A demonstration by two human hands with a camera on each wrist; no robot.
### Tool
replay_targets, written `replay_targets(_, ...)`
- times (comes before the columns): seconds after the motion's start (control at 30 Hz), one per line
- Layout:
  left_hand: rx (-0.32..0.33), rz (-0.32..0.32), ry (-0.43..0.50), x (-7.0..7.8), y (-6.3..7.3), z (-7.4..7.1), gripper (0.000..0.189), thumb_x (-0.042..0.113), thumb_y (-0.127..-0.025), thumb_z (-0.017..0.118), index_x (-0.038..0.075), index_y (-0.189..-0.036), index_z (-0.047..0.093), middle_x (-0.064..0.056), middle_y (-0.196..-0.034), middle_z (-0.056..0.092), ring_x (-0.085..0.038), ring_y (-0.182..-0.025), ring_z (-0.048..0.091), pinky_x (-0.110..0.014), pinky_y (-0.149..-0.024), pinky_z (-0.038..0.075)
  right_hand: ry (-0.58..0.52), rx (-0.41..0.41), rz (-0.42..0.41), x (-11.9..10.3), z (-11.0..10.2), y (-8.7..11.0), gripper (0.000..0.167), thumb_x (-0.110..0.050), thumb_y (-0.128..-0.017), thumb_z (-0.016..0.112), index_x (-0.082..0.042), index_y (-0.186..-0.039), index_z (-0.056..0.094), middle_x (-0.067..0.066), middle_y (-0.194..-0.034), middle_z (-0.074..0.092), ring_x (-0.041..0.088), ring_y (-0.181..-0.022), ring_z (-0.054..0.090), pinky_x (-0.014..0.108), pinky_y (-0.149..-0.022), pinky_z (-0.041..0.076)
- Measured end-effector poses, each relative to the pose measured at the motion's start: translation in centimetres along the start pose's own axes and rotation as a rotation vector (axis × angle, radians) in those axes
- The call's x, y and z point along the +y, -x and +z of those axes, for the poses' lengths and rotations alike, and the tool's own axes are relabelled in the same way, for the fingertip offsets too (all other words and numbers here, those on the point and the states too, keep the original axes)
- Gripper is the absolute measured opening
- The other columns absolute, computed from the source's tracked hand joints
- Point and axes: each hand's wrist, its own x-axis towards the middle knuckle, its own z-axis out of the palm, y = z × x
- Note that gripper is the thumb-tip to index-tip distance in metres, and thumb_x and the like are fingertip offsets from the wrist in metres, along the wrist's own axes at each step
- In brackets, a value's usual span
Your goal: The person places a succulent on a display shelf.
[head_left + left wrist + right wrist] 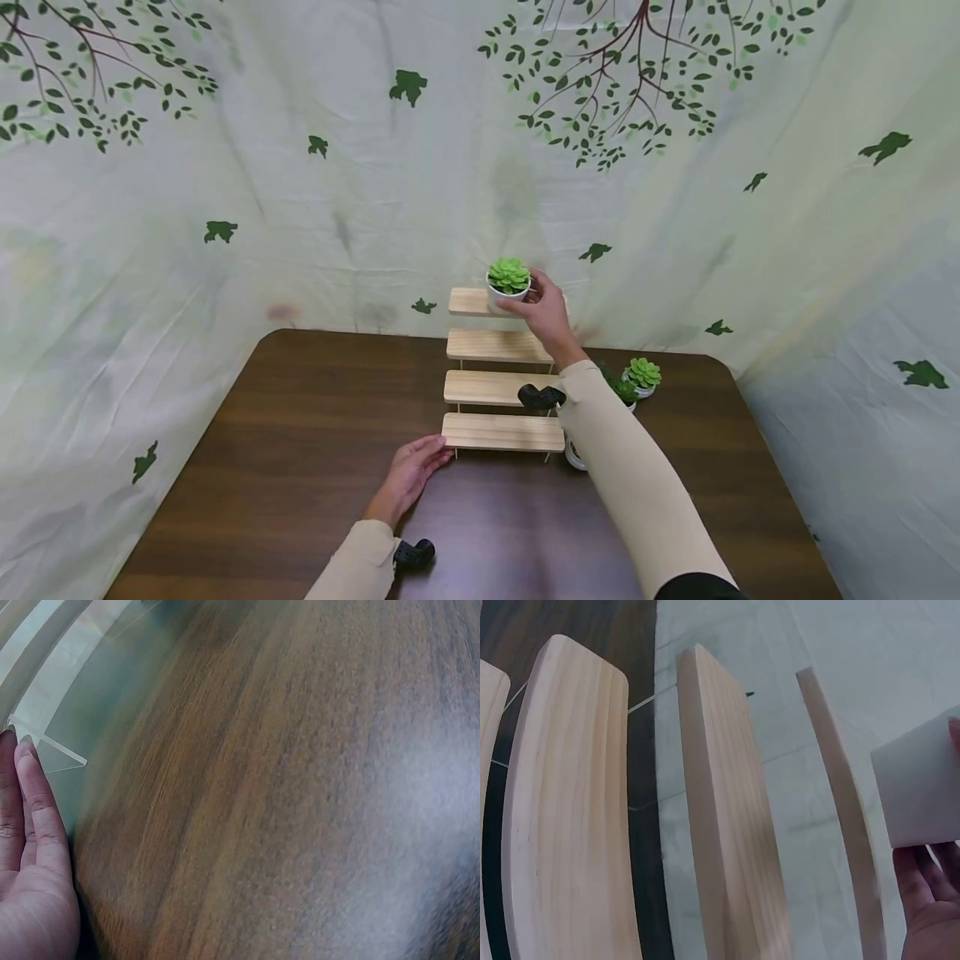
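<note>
My right hand [547, 312] grips a small white pot [919, 787] holding a bright green artificial succulent [508, 273], its thumb and fingers around the pot's side. The pot is at the top tier of a four-step wooden display stand [502, 432], close over the top board in the head view. In the right wrist view the pot's lower edge shows beside that narrow board [840, 795]. My left hand [411, 477] has its fingers extended, with the fingertips at the left end of the lowest board. A clear stand leg [64, 746] is right by those fingertips in the left wrist view.
Right of the stand, another succulent in a white pot [642, 375] stands on the dark wooden table [322, 408]. A darker green plant [624, 390] and a white pot [576, 457] are partly hidden by my right sleeve. A leaf-printed cloth [360, 208] hangs behind the table.
</note>
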Motion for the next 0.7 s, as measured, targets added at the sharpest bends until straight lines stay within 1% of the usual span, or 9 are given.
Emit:
replay_targets(0.2,0.003,-0.018,-0.005,0.0,0.0,0.0,0.012,0.002,-0.095,0.057,0.003,-0.093,0.069,-0.004,-0.087,0.070,-0.015,-0.082,0.068,-0.026,-0.081,0.057,0.029,-0.001,0.049,0.4,1.0,-0.4,0.070,-0.009,-0.080,0.079,-0.006,-0.141,0.043,0.015,-0.133,0.051,0.027,-0.121,0.052,0.037,-0.100,0.048)
replay_targets(0.33,-0.009,-0.025,0.004,0.0,0.1,0.0,0.014,0.002,-0.096,0.056,0.005,-0.092,0.069,-0.004,-0.087,0.071,-0.014,-0.083,0.068,-0.026,-0.082,0.057,0.035,0.019,0.057,0.5,1.8,-0.5,0.071,-0.010,-0.080,0.080,-0.006,-0.141,0.044,0.015,-0.132,0.052,0.026,-0.120,0.053,0.037,-0.099,0.048)
replay_targets(0.47,-0.021,-0.026,0.009,0.1,0.1,0.0,0.014,0.001,-0.096,0.056,0.005,-0.092,0.069,-0.003,-0.087,0.071,-0.013,-0.083,0.068,-0.025,-0.083,0.056,0.033,0.018,0.062,0.4,2.7,-0.8,0.071,-0.010,-0.080,0.079,-0.006,-0.141,0.043,0.015,-0.132,0.052,0.026,-0.120,0.053,0.036,-0.099,0.048)
replay_targets(0.63,-0.040,0.004,0.005,0.0,0.2,-0.2,0.016,0.001,-0.096,0.056,0.007,-0.090,0.070,-0.003,-0.087,0.071,-0.013,-0.083,0.068,-0.024,-0.081,0.057,0.041,0.012,0.060,0.4,4.2,-0.9,0.070,-0.010,-0.081,0.078,-0.005,-0.141,0.043,0.014,-0.130,0.054,0.025,-0.118,0.053,0.036,-0.099,0.048)
replay_targets(0.7,-0.034,0.012,0.007,0.0,0.1,-0.3,0.016,0.002,-0.095,0.057,0.008,-0.089,0.070,-0.003,-0.087,0.071,-0.013,-0.082,0.068,-0.024,-0.080,0.057,0.037,0.013,0.057,0.4,4.9,-1.0,0.070,-0.009,-0.081,0.078,-0.005,-0.141,0.043,0.015,-0.130,0.054,0.025,-0.118,0.053,0.035,-0.099,0.048)
